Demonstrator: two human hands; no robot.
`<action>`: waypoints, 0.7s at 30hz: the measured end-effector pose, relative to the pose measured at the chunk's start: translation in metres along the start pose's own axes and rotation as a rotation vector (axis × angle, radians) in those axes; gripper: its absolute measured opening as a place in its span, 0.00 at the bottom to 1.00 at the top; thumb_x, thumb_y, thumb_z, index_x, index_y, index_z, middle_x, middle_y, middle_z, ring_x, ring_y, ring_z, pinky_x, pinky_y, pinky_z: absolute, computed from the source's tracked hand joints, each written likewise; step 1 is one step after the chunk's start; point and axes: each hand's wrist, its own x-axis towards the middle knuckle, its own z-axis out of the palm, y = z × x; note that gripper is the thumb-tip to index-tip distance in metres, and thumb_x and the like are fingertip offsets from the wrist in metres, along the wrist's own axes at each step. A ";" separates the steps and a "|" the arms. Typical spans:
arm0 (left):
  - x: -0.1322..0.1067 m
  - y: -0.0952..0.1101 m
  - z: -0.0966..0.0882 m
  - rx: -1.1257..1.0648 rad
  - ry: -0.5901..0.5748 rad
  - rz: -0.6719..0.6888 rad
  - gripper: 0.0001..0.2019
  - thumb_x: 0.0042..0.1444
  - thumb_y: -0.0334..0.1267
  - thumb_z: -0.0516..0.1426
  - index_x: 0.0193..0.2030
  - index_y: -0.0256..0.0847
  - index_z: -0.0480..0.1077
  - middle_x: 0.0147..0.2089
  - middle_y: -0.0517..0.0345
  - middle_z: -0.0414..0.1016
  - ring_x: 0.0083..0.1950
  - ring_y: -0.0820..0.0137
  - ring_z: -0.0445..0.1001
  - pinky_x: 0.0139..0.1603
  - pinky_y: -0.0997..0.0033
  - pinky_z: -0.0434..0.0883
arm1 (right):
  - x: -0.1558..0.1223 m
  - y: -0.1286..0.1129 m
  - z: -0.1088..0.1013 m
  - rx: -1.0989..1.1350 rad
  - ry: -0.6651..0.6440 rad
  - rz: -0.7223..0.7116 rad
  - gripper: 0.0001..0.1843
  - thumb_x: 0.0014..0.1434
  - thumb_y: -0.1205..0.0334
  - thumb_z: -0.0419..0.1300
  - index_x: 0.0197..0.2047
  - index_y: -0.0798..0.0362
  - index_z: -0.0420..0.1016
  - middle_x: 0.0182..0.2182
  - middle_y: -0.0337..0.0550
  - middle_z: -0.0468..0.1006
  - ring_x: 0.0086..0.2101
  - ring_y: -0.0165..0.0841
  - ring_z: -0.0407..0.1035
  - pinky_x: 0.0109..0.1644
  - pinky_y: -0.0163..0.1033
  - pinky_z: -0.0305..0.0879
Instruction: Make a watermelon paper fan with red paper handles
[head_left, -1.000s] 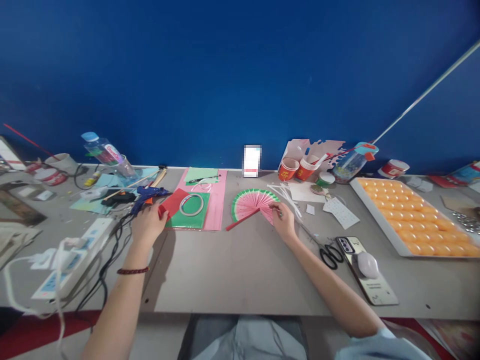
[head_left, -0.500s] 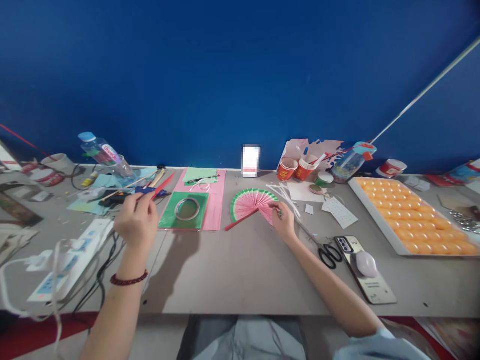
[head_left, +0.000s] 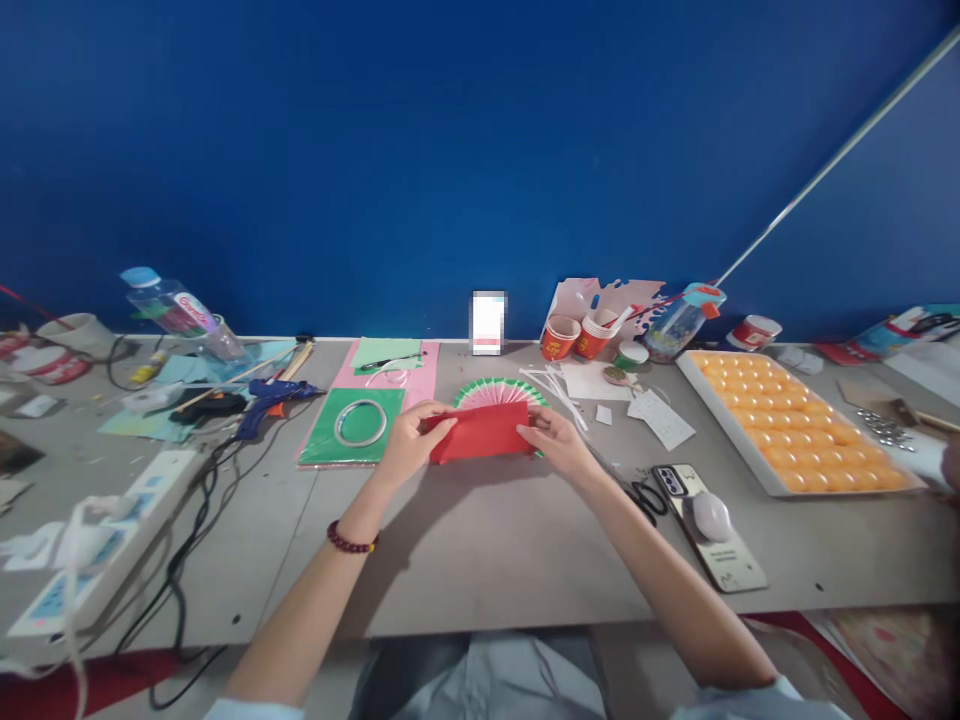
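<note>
A red paper sheet (head_left: 484, 432) is held level over the middle of the grey table (head_left: 480, 550). My left hand (head_left: 409, 440) pinches its left edge and my right hand (head_left: 556, 442) pinches its right edge. Behind the sheet lies a pleated watermelon paper fan (head_left: 491, 391), pink with a green rim, mostly covered by the red paper. Left of my left hand a tape ring (head_left: 361, 421) rests on green paper (head_left: 346, 430) over a pink sheet (head_left: 420, 368).
A blue glue gun (head_left: 270, 396), cables, a power strip (head_left: 105, 540) and a tipped bottle (head_left: 176, 310) crowd the left. Scissors (head_left: 641, 492), a phone (head_left: 709, 525), paper cups (head_left: 577, 338) and a tray of orange balls (head_left: 799, 425) lie right. A blue wall stands behind.
My left hand lifted the red paper from beside the tape ring and carried it right, over the fan. My right hand left the fan and took the paper's right edge.
</note>
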 end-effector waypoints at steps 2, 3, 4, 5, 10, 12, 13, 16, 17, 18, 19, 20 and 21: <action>-0.001 -0.005 0.003 -0.103 -0.038 -0.092 0.13 0.51 0.43 0.59 0.40 0.38 0.74 0.41 0.52 0.76 0.40 0.67 0.75 0.41 0.69 0.72 | -0.001 0.007 0.000 0.055 0.012 0.057 0.14 0.48 0.52 0.66 0.33 0.53 0.71 0.25 0.37 0.74 0.21 0.27 0.68 0.21 0.33 0.70; -0.002 -0.007 0.004 -0.155 -0.048 -0.129 0.16 0.50 0.44 0.60 0.43 0.38 0.72 0.43 0.52 0.76 0.40 0.67 0.75 0.40 0.70 0.72 | -0.001 0.011 0.000 0.080 0.030 0.064 0.14 0.47 0.52 0.67 0.30 0.53 0.71 0.22 0.35 0.71 0.18 0.25 0.66 0.21 0.33 0.70; -0.004 -0.008 0.005 -0.206 -0.058 -0.163 0.19 0.49 0.44 0.61 0.47 0.39 0.71 0.45 0.52 0.76 0.40 0.68 0.75 0.40 0.71 0.72 | -0.001 0.014 0.001 0.108 0.052 0.063 0.15 0.46 0.52 0.67 0.28 0.53 0.70 0.20 0.33 0.70 0.17 0.25 0.65 0.21 0.33 0.71; -0.006 -0.010 0.005 -0.252 -0.075 -0.199 0.22 0.49 0.44 0.61 0.50 0.39 0.69 0.45 0.53 0.76 0.38 0.69 0.76 0.38 0.71 0.72 | 0.000 0.016 0.001 0.136 0.071 0.061 0.16 0.45 0.52 0.68 0.27 0.53 0.69 0.18 0.32 0.69 0.17 0.25 0.65 0.22 0.33 0.72; -0.016 -0.012 0.010 -0.244 -0.314 -0.321 0.17 0.56 0.49 0.55 0.33 0.34 0.73 0.18 0.58 0.72 0.21 0.71 0.70 0.30 0.72 0.69 | -0.002 0.019 0.001 0.180 0.034 0.083 0.17 0.45 0.52 0.69 0.30 0.53 0.68 0.19 0.35 0.74 0.20 0.31 0.72 0.23 0.37 0.74; -0.019 -0.011 0.012 -0.202 -0.369 -0.325 0.21 0.57 0.50 0.54 0.23 0.35 0.71 0.14 0.57 0.70 0.21 0.71 0.70 0.30 0.73 0.68 | -0.004 0.018 -0.002 0.147 -0.044 0.104 0.18 0.47 0.52 0.67 0.35 0.54 0.70 0.21 0.38 0.77 0.21 0.33 0.74 0.23 0.37 0.74; -0.019 -0.011 0.013 -0.199 -0.383 -0.331 0.21 0.57 0.51 0.54 0.21 0.36 0.71 0.14 0.56 0.70 0.21 0.71 0.70 0.31 0.73 0.68 | -0.005 0.018 -0.003 0.130 -0.079 0.112 0.19 0.48 0.52 0.67 0.38 0.55 0.71 0.22 0.39 0.78 0.21 0.34 0.74 0.23 0.36 0.74; -0.021 -0.009 0.013 -0.264 -0.411 -0.352 0.21 0.56 0.50 0.55 0.21 0.36 0.71 0.14 0.57 0.69 0.20 0.72 0.70 0.30 0.73 0.67 | -0.007 0.019 -0.006 0.119 -0.134 0.128 0.20 0.50 0.52 0.65 0.42 0.55 0.73 0.24 0.41 0.80 0.21 0.33 0.74 0.23 0.36 0.73; -0.021 -0.009 0.013 -0.307 -0.416 -0.358 0.20 0.55 0.50 0.56 0.22 0.35 0.71 0.14 0.58 0.69 0.19 0.73 0.69 0.29 0.74 0.67 | -0.007 0.020 -0.007 0.130 -0.148 0.127 0.18 0.50 0.52 0.65 0.41 0.55 0.74 0.24 0.41 0.80 0.22 0.32 0.74 0.23 0.35 0.73; -0.021 -0.009 0.013 -0.359 -0.418 -0.365 0.19 0.55 0.49 0.56 0.24 0.35 0.72 0.15 0.59 0.70 0.18 0.74 0.68 0.28 0.74 0.66 | -0.008 0.020 -0.008 0.145 -0.165 0.125 0.17 0.51 0.52 0.65 0.40 0.55 0.75 0.24 0.41 0.80 0.22 0.32 0.74 0.24 0.35 0.73; -0.021 -0.009 0.012 -0.414 -0.419 -0.373 0.18 0.55 0.49 0.57 0.27 0.34 0.73 0.16 0.59 0.70 0.17 0.76 0.67 0.27 0.74 0.65 | -0.008 0.021 -0.010 0.163 -0.186 0.125 0.16 0.52 0.52 0.64 0.39 0.55 0.76 0.24 0.41 0.80 0.22 0.32 0.74 0.25 0.35 0.73; -0.021 -0.009 0.011 -0.468 -0.421 -0.383 0.17 0.54 0.49 0.58 0.31 0.34 0.74 0.17 0.60 0.71 0.16 0.76 0.66 0.25 0.74 0.64 | -0.009 0.021 -0.011 0.183 -0.209 0.127 0.15 0.52 0.53 0.64 0.38 0.55 0.77 0.23 0.41 0.80 0.22 0.32 0.74 0.25 0.34 0.73; -0.021 -0.009 0.010 -0.516 -0.424 -0.391 0.17 0.53 0.49 0.59 0.35 0.34 0.75 0.18 0.60 0.71 0.15 0.77 0.66 0.24 0.75 0.64 | -0.009 0.021 -0.014 0.200 -0.234 0.136 0.14 0.53 0.53 0.64 0.38 0.54 0.77 0.22 0.41 0.79 0.22 0.32 0.74 0.25 0.34 0.72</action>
